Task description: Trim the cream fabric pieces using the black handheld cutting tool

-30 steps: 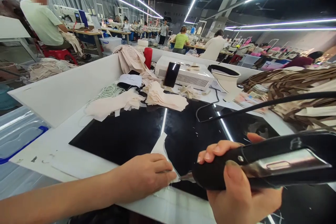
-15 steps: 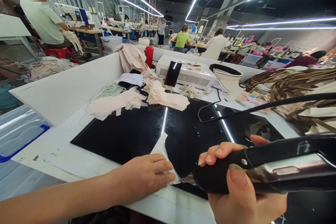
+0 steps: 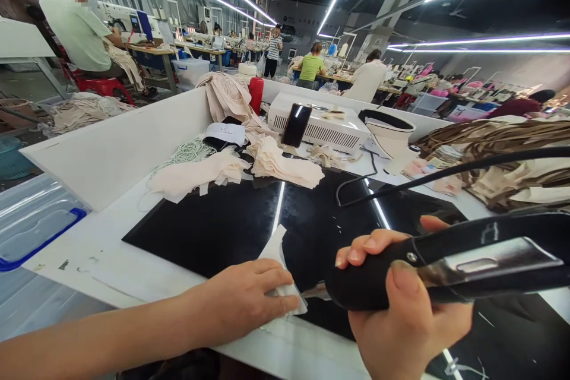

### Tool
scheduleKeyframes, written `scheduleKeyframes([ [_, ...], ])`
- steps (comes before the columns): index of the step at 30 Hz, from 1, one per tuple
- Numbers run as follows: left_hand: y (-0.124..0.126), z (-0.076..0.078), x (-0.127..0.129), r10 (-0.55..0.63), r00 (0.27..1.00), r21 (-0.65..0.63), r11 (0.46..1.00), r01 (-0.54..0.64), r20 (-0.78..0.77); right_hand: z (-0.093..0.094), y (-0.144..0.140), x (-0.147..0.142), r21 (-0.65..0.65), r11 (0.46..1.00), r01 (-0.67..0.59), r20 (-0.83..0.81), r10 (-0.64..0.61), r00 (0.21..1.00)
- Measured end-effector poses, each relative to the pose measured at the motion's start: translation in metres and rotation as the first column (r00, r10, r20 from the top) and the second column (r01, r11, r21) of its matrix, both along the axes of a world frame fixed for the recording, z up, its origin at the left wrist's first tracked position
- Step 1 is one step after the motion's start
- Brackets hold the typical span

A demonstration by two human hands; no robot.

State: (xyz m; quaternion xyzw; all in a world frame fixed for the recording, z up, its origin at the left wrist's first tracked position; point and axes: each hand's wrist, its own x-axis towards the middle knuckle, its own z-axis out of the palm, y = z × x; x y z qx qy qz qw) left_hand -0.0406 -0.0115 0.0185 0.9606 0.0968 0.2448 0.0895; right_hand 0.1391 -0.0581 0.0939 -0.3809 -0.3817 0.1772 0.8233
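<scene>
My left hand (image 3: 253, 297) is closed over a small white fabric piece (image 3: 272, 244), its fingers bent and holding the cloth down near the front edge of a glossy black board (image 3: 200, 231). The fabric's narrow end points away from me. My right hand (image 3: 401, 309) is wrapped round a black corded hand cutter (image 3: 467, 258) with a silver plate on its side. The cutter's metal blade (image 3: 318, 292) points left, close beside the fabric's right edge; whether it touches the cloth I cannot tell.
Two piles of pale fabric pieces (image 3: 285, 163) lie at the board's far edge, near a phone (image 3: 296, 124) and a vented white box (image 3: 318, 122). The black cord (image 3: 445, 181) arcs above the board. Brown strips (image 3: 490, 136) heap at right. White panels (image 3: 129, 142) border the table.
The cutter's rear end and my right hand have shifted slightly left and upward, showing more of the board at lower right. My left hand stays on the fabric. The view has tilted a little.
</scene>
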Motion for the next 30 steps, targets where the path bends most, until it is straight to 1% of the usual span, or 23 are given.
scheduleKeyframes([
  [5,-0.002,-0.001,0.001,0.027,0.999,0.008,1.000,-0.027,0.017,-0.003,-0.001,0.000,-0.009,0.999,-0.035,0.022,0.035,0.999],
  [9,-0.002,-0.001,0.000,0.038,0.999,-0.011,0.999,-0.038,0.021,-0.002,0.000,-0.001,-0.039,0.999,-0.019,0.001,0.019,1.000],
  [15,-0.002,0.000,0.000,0.034,0.999,-0.032,0.999,-0.034,-0.002,-0.001,0.008,-0.001,0.010,1.000,-0.006,-0.002,0.006,1.000],
  [21,-0.005,-0.001,0.001,0.046,0.999,0.019,0.999,-0.046,0.005,-0.006,0.010,-0.002,-0.038,0.998,-0.045,-0.001,0.045,0.999],
  [24,-0.008,0.001,0.001,0.056,0.998,0.011,0.998,-0.056,-0.019,-0.006,0.009,-0.003,-0.042,0.998,-0.044,0.006,0.044,0.999],
  [27,-0.004,0.005,-0.001,0.049,0.998,-0.002,0.999,-0.049,-0.043,-0.005,0.007,-0.002,-0.033,0.998,-0.049,0.014,0.050,0.999],
  [30,0.007,0.008,-0.003,0.006,1.000,0.043,0.999,-0.004,-0.030,-0.005,0.007,-0.001,-0.029,0.999,-0.043,0.022,0.044,0.999],
])
